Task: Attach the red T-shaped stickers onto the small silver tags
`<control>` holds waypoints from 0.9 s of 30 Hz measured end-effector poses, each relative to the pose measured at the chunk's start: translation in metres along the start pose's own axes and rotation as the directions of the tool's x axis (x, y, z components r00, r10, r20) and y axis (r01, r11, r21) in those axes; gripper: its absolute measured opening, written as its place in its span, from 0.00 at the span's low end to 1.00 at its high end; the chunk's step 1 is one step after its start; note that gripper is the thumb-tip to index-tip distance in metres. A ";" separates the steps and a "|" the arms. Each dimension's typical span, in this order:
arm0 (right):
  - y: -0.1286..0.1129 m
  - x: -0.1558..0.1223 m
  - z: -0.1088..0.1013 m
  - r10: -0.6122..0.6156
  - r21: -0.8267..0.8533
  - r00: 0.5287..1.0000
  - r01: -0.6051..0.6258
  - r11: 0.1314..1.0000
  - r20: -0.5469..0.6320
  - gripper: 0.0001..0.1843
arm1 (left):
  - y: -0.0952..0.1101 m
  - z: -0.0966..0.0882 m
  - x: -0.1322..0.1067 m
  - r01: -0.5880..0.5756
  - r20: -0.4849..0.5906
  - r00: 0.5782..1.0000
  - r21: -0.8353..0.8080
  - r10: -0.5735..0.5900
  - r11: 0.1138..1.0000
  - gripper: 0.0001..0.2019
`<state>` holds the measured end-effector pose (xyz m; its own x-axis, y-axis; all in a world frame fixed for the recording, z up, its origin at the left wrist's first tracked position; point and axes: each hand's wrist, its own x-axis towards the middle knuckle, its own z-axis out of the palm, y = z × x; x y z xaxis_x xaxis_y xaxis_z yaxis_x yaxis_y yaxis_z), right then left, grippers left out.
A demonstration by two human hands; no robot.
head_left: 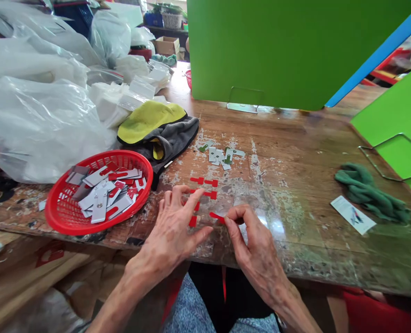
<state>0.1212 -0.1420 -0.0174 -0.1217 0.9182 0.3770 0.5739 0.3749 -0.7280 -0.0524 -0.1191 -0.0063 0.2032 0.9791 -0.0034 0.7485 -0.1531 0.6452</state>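
Observation:
My right hand (257,249) pinches a small flat red T-shaped piece (217,216) between thumb and forefinger, just above the worn wooden table (295,185). My left hand (176,226) is spread palm down beside it, its fingers reaching over several like red pieces (210,183) laid out in short rows. Those fingers partly hide some of the pieces. Left of my hands, a red plastic basket (146,192) holds a heap of flat grey-and-white pieces with red parts (100,203). Farther back on the table lies a small cluster of grey and green pieces (222,156).
A yellow-and-grey cloth (153,121) lies behind the basket, near stuffed clear plastic bags (42,120). Tall green panels (261,51) stand on wire supports at the back and right. A dark green cloth (368,194) and a printed card (353,214) lie at the right.

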 end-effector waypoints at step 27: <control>0.001 -0.001 -0.027 0.509 0.545 0.848 -0.499 0.674 0.147 0.16 | 0.048 0.001 0.013 0.193 0.196 0.974 -0.453 -0.114 0.870 0.15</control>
<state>0.1442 -0.1458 -0.0032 0.0693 0.9884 -0.1348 0.0057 -0.1356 -0.9908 -0.0129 -0.1137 0.0241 0.2360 0.9449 -0.2268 0.4045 0.1167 0.9071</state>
